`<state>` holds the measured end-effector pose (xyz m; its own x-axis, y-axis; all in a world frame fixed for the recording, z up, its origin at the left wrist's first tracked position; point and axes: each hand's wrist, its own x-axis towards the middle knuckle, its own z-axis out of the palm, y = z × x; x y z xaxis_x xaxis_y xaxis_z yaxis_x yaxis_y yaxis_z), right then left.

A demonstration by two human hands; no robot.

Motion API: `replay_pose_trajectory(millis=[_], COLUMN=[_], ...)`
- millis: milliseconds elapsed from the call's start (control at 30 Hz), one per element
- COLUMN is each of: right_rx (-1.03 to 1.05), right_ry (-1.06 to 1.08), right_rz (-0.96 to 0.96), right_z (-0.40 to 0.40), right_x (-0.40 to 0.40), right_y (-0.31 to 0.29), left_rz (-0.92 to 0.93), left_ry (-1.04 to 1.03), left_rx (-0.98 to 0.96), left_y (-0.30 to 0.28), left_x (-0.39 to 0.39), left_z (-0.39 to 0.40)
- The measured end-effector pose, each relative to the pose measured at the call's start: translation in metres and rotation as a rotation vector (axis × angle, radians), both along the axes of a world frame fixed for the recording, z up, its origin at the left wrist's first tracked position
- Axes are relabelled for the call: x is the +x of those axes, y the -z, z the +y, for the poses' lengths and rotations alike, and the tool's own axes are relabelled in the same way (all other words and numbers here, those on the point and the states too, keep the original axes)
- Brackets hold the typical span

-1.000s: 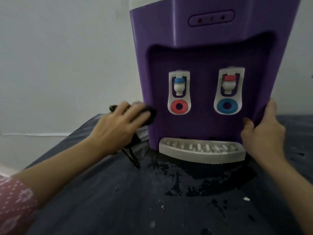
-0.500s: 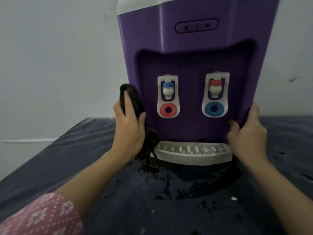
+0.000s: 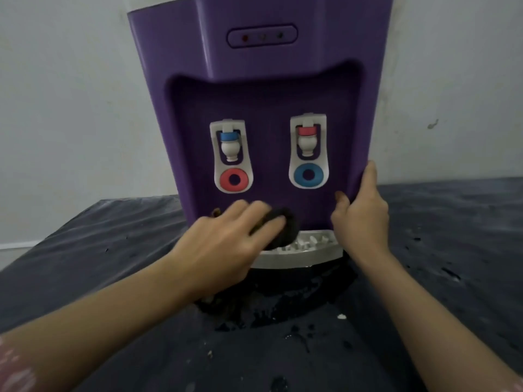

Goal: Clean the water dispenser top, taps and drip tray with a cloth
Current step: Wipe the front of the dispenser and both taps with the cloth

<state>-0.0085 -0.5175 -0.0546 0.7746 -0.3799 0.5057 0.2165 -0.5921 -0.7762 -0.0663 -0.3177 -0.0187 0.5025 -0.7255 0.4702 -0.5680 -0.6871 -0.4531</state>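
A purple water dispenser (image 3: 254, 80) stands on a dark table, with its top out of frame. Two white taps sit in its front recess: a blue-capped tap (image 3: 229, 145) on the left and a red-capped tap (image 3: 307, 140) on the right. My left hand (image 3: 226, 244) holds a wadded dark cloth (image 3: 285, 224) and presses it on the lower front panel, just above the left end of the white drip tray (image 3: 311, 250). My right hand (image 3: 362, 216) grips the dispenser's lower right edge, thumb on the front.
The dark tabletop (image 3: 452, 250) is spattered with drops. A wet puddle (image 3: 283, 301) spreads in front of the tray. A white crumb (image 3: 342, 316) lies near the puddle. A pale wall (image 3: 70, 108) rises close behind the dispenser.
My left hand carried the cloth from the dispenser's left side round to the lower front, over the drip tray. My right hand kept its hold on the right edge.
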Motion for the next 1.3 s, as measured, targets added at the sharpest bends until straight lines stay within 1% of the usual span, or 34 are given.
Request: replay_pose_trajectory(millis=[100, 200, 367, 533, 700, 900, 1033, 1200, 1233, 1300], right_rx=[-0.018, -0.023, -0.027, -0.032, -0.04, -0.024, -0.02, -0.014, -0.013, -0.006], right_ry=[0.004, 0.012, 0.008, 0.009, 0.009, -0.003, -0.008, -0.012, -0.015, -0.02], right_rz=[-0.009, -0.028, -0.042, -0.052, -0.056, -0.051, -0.041, -0.038, -0.037, -0.034], right_z=[-0.001, -0.001, -0.001, -0.002, -0.001, -0.002, -0.002, -0.002, -0.002, -0.002], right_x=[0.001, 0.002, 0.002, 0.003, 0.003, 0.002, 0.002, 0.002, 0.002, 0.001], right_y=[0.001, 0.002, 0.004, 0.004, 0.006, 0.004, 0.003, 0.004, 0.004, 0.003], left_rz=[-0.189, -0.266, -0.209, -0.157, -0.111, -0.092, 0.0, 0.041, 0.036, -0.032], left_ry=[0.069, 0.041, -0.028, -0.14, -0.164, -0.201, -0.273, -0.356, -0.364, -0.354], left_rx=[0.203, 0.36, 0.422, 0.546, 0.677, 0.735, 0.763, 0.677, 0.652, 0.576], left_y=[-0.003, -0.001, 0.004, 0.014, 0.007, 0.002, 0.008, 0.008, 0.008, 0.007], left_x=[0.018, 0.033, 0.054, 0.064, 0.069, 0.064, 0.06, 0.052, 0.049, 0.041], left_z=[-0.025, -0.043, -0.061, -0.066, -0.052, -0.023, -0.004, 0.024, 0.03, 0.04])
